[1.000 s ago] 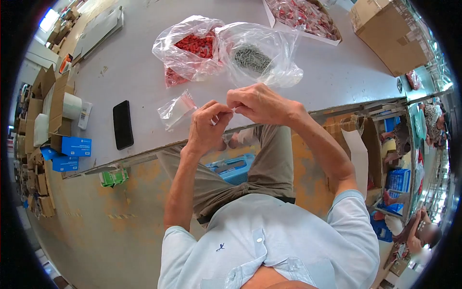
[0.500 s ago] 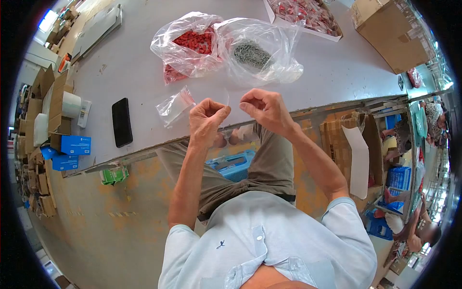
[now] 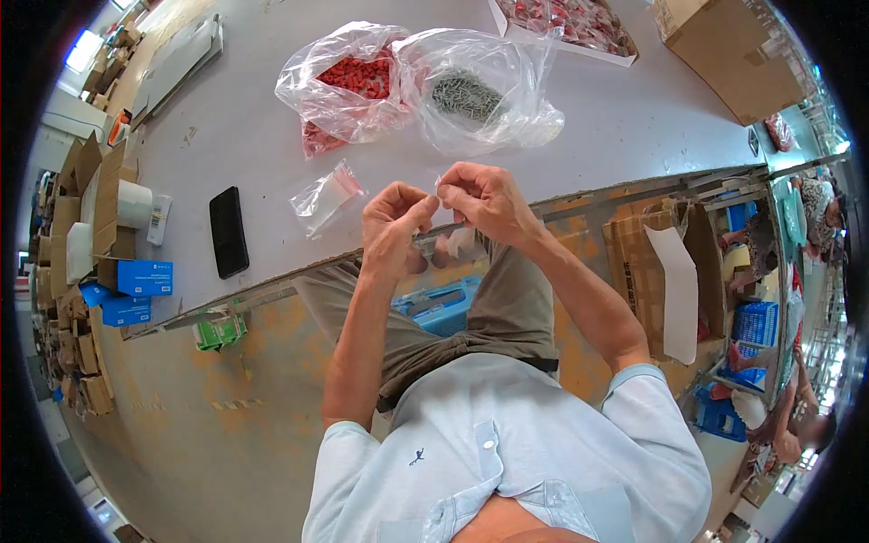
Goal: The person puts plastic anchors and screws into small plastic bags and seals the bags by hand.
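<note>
The left forearm [image 3: 358, 330] is held out nearly straight ahead, while the right forearm [image 3: 593, 294] is slanted inward from an elbow set wider out. Both arms are bent at the elbows. The left hand [image 3: 392, 222] and the right hand [image 3: 489, 204] are held up before the torso [image 3: 507, 443], fingers curled and thumbs drawn in near the forefingers; the fingertips [image 3: 427, 210] are nearly met, though contact cannot be made out.

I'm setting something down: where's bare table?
Bare: beyond the black rectangular phone, left of the clear plastic bag of red pieces; also between the clear plastic bag of grey pieces and brown cardboard box. Crowded: where those bags meet.
</note>
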The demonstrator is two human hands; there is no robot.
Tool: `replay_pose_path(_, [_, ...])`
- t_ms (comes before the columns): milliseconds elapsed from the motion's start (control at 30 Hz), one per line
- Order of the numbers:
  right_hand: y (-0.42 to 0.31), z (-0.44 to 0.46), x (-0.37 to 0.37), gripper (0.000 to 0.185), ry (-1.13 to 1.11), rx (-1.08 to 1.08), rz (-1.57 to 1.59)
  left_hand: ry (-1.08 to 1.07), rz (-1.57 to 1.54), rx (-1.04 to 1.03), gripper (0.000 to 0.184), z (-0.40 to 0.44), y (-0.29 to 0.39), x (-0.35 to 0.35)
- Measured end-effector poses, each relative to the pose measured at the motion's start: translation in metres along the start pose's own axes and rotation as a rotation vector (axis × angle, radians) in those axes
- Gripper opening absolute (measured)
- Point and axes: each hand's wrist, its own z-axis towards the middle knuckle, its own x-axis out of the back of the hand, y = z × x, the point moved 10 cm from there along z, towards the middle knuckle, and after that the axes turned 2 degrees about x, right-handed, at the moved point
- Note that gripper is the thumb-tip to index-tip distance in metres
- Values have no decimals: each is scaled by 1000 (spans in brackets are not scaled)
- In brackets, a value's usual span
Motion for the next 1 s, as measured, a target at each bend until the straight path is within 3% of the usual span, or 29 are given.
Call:
replay_pose_path(67, [-5, 0, 2, 17, -3, 44, -66, -21, -101, 26, 10, 0, -5, -2])
replay_pose_path(133, [-20, -1, 2, 16, 0, 171, -232, 18, 9, -20, 10, -1, -2, -2])
replay_pose_path(233, [-23, -2, 3, 17, 4, 199, -230, 60, 173, -92, 10, -2, 3, -4])
replay_pose_path(467, [0, -3, -2, 24, -10, 74, -183, 149, 466, -198, 10, -8, 14, -7])
replay_pose_path(533, [3, -2, -3, 29, -20, 54, -225, 133, 571, -314, 10, -11, 25, -17])
replay_pose_path(567, [4, -3, -3, 29, -20, 53, -224, 132, 572, -314, 10, -11, 26, -18])
replay_pose_path(633, [20, -3, -6, 29, -37, -79, 112, 123, 454, -224, 9, -8, 20, -18])
replay_pose_path(767, [26, -3, -5, 24, -41, -54, 160, 101, 264, -40, 7, -1, -2, -9])
replay_pose_path(867, [19, -4, -3, 21, -32, -41, 26, 114, 244, -68, 7, 0, -2, -9])
replay_pose_path(933, [1, -4, 3, 21, 30, 160, -278, 105, 401, -144, 7, -1, 5, -14])
replay_pose_path(1000, [-4, -6, 4, 21, 30, 182, -305, 88, 452, -164, 7, -2, 10, -15])
